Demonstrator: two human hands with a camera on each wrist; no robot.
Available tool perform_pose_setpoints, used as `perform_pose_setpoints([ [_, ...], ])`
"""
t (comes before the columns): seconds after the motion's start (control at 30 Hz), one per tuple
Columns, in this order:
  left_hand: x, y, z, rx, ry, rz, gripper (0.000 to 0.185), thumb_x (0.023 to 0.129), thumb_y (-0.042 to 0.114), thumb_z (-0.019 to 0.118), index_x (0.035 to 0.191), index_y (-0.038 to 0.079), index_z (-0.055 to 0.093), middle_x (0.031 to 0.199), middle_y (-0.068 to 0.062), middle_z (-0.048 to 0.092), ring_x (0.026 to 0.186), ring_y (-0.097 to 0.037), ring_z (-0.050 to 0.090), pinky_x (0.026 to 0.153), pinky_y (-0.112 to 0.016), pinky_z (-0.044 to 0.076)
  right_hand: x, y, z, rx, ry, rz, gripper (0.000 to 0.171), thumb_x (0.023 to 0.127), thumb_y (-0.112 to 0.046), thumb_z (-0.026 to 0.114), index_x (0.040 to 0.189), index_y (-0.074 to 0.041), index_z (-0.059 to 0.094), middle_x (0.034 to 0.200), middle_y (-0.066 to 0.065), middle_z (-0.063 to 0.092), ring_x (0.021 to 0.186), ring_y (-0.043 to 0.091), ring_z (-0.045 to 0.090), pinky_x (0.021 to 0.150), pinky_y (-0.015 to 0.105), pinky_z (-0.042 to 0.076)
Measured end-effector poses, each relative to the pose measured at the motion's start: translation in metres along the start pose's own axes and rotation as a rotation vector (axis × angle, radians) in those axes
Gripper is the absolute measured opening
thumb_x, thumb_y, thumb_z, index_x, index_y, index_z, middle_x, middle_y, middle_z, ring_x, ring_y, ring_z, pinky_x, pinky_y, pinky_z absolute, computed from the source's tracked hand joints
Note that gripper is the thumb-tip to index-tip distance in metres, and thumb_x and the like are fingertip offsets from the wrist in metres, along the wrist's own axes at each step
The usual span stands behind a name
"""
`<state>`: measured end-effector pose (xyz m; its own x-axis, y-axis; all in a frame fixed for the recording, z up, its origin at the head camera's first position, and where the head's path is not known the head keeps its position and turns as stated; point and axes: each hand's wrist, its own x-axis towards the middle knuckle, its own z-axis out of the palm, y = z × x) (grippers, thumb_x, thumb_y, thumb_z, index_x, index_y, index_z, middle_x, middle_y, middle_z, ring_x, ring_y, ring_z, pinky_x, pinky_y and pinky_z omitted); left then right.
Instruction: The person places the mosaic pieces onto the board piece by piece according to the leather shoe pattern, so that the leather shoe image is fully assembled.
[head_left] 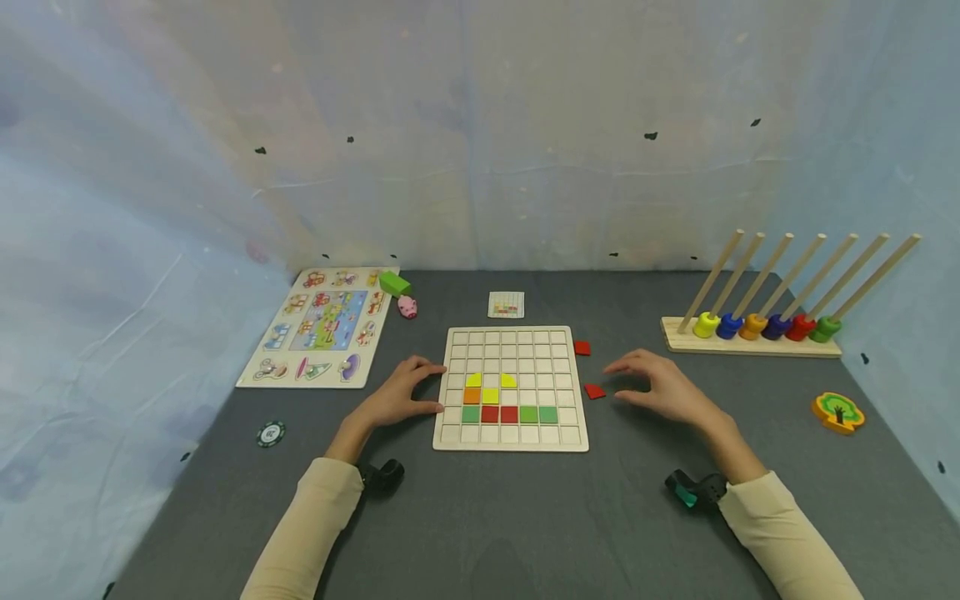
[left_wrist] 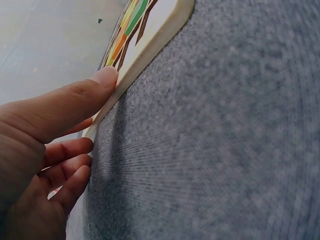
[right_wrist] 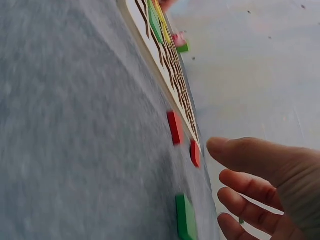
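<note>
A pale wooden grid board [head_left: 546,433] lies flat, with yellow, orange, red and green tiles in several cells. At its left edge is my left hand [head_left: 397,393], thumb and a fingertip against the side; the left wrist view shows the thumb [left_wrist: 97,87] right on the rim. My right hand [head_left: 663,387] is to the right of the board, thumb and fingers apart and nothing between them. Closest to it is a red piece [head_left: 595,391], with a red square [head_left: 582,347] farther back. A green piece [right_wrist: 186,217] shows on the table in the right wrist view.
Behind the board lies a small pattern card [head_left: 506,305]. A picture puzzle [head_left: 251,375], a green block [head_left: 394,283], a pink pig [head_left: 407,307] and a chip [head_left: 271,433] lie left. A peg rack [head_left: 750,346] and a tree piece [head_left: 838,413] are right.
</note>
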<state>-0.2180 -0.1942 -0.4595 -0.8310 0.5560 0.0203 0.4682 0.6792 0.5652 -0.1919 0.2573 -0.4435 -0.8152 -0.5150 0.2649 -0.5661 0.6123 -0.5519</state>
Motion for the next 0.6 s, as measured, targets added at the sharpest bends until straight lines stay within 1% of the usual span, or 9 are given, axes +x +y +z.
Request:
perform_pose_setpoints([
  [0.17, 0.0, -0.001, 0.0, 0.004, -0.002, -0.001, 0.064, 0.081, 0.035, 0.073, 0.135, 0.009, 0.049, 0.123, -0.012, 0.042, 0.113, -0.028, 0.039, 0.097, -0.049, 0.033, -0.007, 0.008, -0.008, -0.031, 0.001, 0.055, 0.042, 0.076, -0.011, 0.077, 0.115, -0.006, 0.064, 0.109, 0.01, 0.059, 0.098, 0.03, 0.057, 0.08, 0.048, 0.045],
  [0.27, 0.0, -0.001, 0.0, 0.001, -0.005, 0.0, 0.064, 0.081, 0.035, 0.073, 0.135, 0.009, 0.049, 0.123, -0.012, 0.042, 0.113, -0.028, 0.039, 0.097, -0.049, 0.033, -0.01, 0.012, -0.01, -0.033, -0.025, 0.093, 0.045, 0.076, -0.014, 0.078, 0.117, -0.004, 0.062, 0.109, 0.013, 0.058, 0.097, 0.031, 0.056, 0.081, 0.049, 0.044],
  [0.37, 0.0, -0.001, 0.0, -0.001, -0.006, -0.002, 0.064, 0.081, 0.035, 0.072, 0.135, 0.009, 0.049, 0.123, -0.012, 0.042, 0.113, -0.028, 0.039, 0.097, -0.049, 0.033, -0.013, 0.014, -0.013, -0.043, -0.064, 0.128, 0.05, 0.076, -0.018, 0.078, 0.12, -0.003, 0.06, 0.108, 0.014, 0.057, 0.094, 0.03, 0.056, 0.078, 0.047, 0.044],
  [0.47, 0.0, 0.0, 0.0, -0.003, -0.005, -0.006, 0.064, 0.081, 0.035, 0.072, 0.135, 0.009, 0.049, 0.123, -0.012, 0.042, 0.113, -0.028, 0.038, 0.097, -0.049, 0.033, -0.016, 0.015, -0.015, -0.053, -0.097, 0.148, 0.05, 0.075, -0.021, 0.079, 0.118, -0.002, 0.061, 0.104, 0.012, 0.058, 0.089, 0.025, 0.055, 0.075, 0.042, 0.045],
  [0.6, 0.0, 0.0, 0.0, 0.0, -0.002, -0.006, 0.064, 0.081, 0.034, 0.073, 0.135, 0.009, 0.049, 0.122, -0.012, 0.042, 0.113, -0.028, 0.039, 0.097, -0.049, 0.033, -0.018, 0.015, -0.016, -0.051, -0.123, 0.147, 0.043, 0.076, -0.022, 0.078, 0.112, -0.002, 0.064, 0.096, 0.006, 0.059, 0.082, 0.019, 0.052, 0.07, 0.037, 0.044],
])
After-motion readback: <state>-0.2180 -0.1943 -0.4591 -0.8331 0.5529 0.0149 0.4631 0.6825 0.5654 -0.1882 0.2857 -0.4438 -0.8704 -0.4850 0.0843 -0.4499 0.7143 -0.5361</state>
